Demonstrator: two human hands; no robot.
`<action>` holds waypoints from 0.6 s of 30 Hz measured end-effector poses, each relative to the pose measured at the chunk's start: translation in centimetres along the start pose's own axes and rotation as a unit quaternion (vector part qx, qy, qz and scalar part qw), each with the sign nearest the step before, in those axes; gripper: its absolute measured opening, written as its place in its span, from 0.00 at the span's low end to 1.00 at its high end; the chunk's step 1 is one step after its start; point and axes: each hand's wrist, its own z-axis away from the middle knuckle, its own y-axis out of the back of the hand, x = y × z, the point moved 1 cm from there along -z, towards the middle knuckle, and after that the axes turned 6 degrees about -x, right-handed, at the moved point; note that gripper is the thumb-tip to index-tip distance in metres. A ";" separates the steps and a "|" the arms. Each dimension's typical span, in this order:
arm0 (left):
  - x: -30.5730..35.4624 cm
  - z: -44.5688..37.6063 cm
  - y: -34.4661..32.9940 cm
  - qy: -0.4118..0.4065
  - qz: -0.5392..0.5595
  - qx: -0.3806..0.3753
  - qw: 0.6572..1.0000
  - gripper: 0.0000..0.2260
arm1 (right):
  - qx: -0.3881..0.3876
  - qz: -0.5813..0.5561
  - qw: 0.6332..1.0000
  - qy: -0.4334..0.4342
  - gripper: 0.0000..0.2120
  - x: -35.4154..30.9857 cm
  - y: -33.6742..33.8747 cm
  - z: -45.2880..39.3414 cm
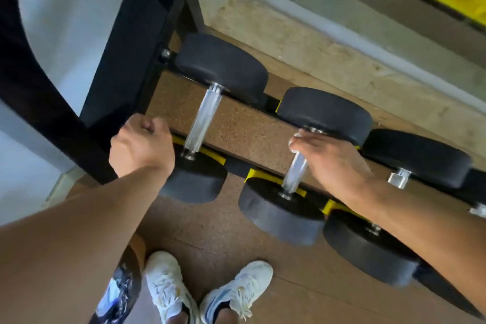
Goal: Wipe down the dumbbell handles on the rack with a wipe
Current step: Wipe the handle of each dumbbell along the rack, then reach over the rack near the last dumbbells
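Three black dumbbells lie side by side on a low rack. My right hand [331, 158] wraps the upper part of the middle dumbbell's chrome handle [294, 173], with a white wipe [295, 141] peeking out under the fingers. The left dumbbell's knurled handle [203, 116] is bare. My left hand [142, 144] is curled into a fist beside that handle's near end, next to the rack's black upright; it holds nothing that I can see. Only a short piece of the right dumbbell's handle [398, 177] shows behind my right forearm.
The rack's black frame [126, 47] rises at the left, with yellow cradles [263, 175] under the dumbbell heads. A cork-brown floor [210, 239] lies below, with my white shoes [205, 289] near the bottom. A pale wall and ledge run behind.
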 end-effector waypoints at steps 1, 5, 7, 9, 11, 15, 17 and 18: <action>0.0 0.1 0.0 -0.002 0.000 0.005 1.000 0.11 | -0.040 0.002 0.999 0.011 0.22 0.3 -0.6 0.8; 0.0 0.2 -0.1 -0.007 -0.002 0.018 1.000 0.11 | -0.131 0.008 0.980 0.152 0.22 -0.5 -3.2 3.6; -0.2 0.3 -0.2 -0.014 -0.006 0.026 1.000 0.12 | -0.039 0.018 0.992 0.117 0.25 0.8 -2.8 2.7; -0.2 0.4 -0.3 -0.015 -0.014 0.034 0.999 0.12 | 0.022 0.022 0.998 0.050 0.26 2.0 -2.7 2.0; 0.0 0.5 -0.4 -0.015 -0.005 0.048 0.999 0.12 | -0.008 0.046 0.992 0.120 0.26 1.5 -4.3 2.3; -0.2 0.5 -0.5 -0.017 0.010 0.072 0.997 0.12 | -0.002 0.041 0.988 0.146 0.27 2.1 -3.7 1.1; -0.4 0.6 -0.4 -0.016 0.013 0.078 0.997 0.12 | 0.040 0.000 0.999 0.030 0.29 1.9 -3.0 1.3; -0.3 0.7 -0.4 -0.016 0.015 0.080 0.997 0.12 | 0.032 -0.027 0.999 -0.017 0.29 1.0 -3.4 2.0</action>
